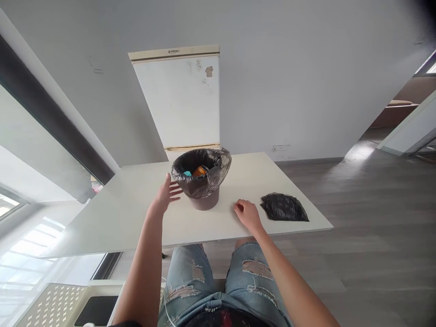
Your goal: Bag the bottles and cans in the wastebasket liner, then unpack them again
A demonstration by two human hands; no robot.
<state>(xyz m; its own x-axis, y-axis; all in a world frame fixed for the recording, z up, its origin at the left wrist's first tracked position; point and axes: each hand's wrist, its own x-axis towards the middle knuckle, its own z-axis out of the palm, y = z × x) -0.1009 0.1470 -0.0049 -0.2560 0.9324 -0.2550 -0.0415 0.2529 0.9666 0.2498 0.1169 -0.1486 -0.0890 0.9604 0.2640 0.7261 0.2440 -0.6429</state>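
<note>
1. In the head view, a brownish bin [205,202] stands upright on the pale surface [129,204], near its middle, its long axis vertical. A thin black bag [220,175] lines it, folded out over the rim and flaring widest on the right.
2. Inside the mouth of the bag lie an orange item [199,171] and a smaller teal item [187,173]; both are partly hidden, so I cannot tell what they are.
3. The left hand [166,195] is beside the bin on its left, fingers spread toward it. Its grip is wide and holds nothing; whether a fingertip touches the bag I cannot tell.
4. The right hand [248,212] rests at the near part of the surface, fingers curled in. Its grip is narrow, with no object showing in it.
5. The key relation: the bin lies just right of the left hand, and left and slightly far of the right hand. The left hand is nearer.
6. Right of the right hand, a flattened black plastic bundle [284,207] lies apart from it, its long axis running left to right.
</note>
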